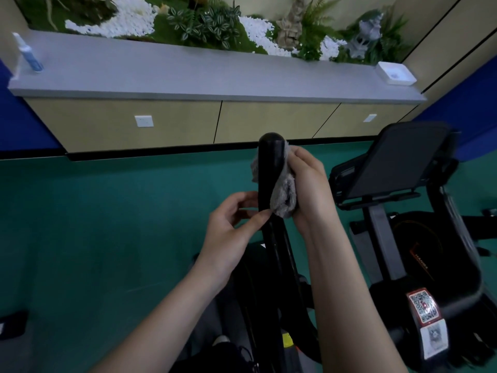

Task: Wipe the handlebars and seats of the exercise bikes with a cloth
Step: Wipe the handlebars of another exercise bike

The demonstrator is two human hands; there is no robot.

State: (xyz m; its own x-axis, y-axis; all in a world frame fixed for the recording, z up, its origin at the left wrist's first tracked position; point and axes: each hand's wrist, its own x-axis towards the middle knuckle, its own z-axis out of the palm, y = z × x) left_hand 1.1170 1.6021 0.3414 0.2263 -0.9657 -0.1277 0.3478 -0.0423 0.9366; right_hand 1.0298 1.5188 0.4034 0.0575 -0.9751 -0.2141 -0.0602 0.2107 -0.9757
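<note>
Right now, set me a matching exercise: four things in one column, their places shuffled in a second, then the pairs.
Things:
1. cloth
2. bottle
3. dish
4. QR sticker

Places:
a. left end of the ledge
b. against the handlebar, held by the right hand
c. right end of the ledge
d. on the right bike

Pairs: 1-b, 2-a, 3-c, 4-d
</note>
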